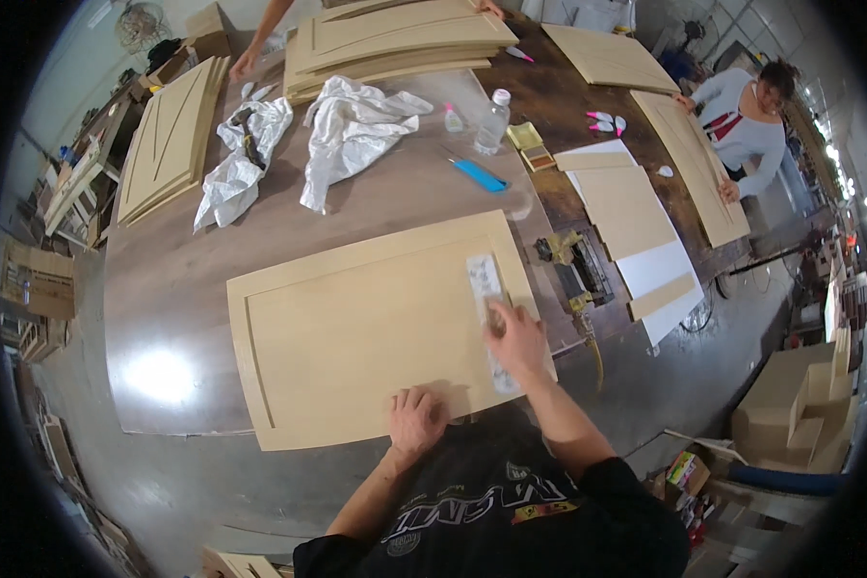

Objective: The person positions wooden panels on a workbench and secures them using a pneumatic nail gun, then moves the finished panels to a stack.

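A pale wooden cabinet door [356,328] with a raised frame lies flat on the table in front of me. My left hand [418,421] is at its near edge, fingers bent over the top face; the thumb is hidden. My right hand [518,342] grips a long, narrow sanding block [485,279], white with grey mottling. The block lies along the door's right-hand side, and my hand covers part of its middle.
Crumpled white cloths [356,135], a clear bottle [493,123] and a blue utility knife [479,175] lie beyond the door. Stacked doors [395,43] stand farther back, with another person's hands nearby. A metal clamp [580,270] sits right. A co-worker [751,116] handles a panel [694,164].
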A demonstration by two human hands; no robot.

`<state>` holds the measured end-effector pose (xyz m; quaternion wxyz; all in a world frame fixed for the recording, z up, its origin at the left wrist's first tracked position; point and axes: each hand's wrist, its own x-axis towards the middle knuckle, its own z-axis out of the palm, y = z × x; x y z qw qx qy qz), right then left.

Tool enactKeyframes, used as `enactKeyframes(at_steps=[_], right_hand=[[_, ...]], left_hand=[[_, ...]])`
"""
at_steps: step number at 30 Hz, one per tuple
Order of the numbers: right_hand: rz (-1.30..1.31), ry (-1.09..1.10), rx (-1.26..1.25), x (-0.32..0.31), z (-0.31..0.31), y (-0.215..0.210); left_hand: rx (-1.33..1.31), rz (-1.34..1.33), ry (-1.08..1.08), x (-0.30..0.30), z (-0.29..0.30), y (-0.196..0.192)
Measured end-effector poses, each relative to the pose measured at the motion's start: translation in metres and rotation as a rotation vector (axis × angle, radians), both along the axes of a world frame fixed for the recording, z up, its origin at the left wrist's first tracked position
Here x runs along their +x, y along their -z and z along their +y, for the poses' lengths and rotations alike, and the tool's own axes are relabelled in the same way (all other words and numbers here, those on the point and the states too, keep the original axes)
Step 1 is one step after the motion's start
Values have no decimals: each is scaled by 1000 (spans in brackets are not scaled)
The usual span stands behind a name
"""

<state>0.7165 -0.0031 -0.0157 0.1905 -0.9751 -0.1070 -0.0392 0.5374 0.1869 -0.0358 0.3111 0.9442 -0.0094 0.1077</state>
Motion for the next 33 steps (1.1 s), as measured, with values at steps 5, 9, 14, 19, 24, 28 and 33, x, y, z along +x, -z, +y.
enactKeyframes(at_steps=[5, 9, 14, 19, 24, 28, 33], right_hand=[[-140, -86, 1, 55, -20, 16], [19, -174, 48, 51, -44, -7], [-20, -307, 241, 68, -194, -46], [138, -299, -325, 94, -363, -38], [197, -421, -229, 106, -383, -41], [322, -351, 141, 92, -318, -128], [608, -411, 1422, 87, -211, -108]], left_hand=[[20, 51, 7, 7, -11, 1], [26, 26, -59, 8, -18, 6], [162, -14, -236, 17, -36, 5], [280, 34, -303, 33, -52, 8], [210, 69, -390, 32, -64, 5], [-133, -31, -325, 61, -152, -45], [-563, 195, 27, 97, -234, -132]])
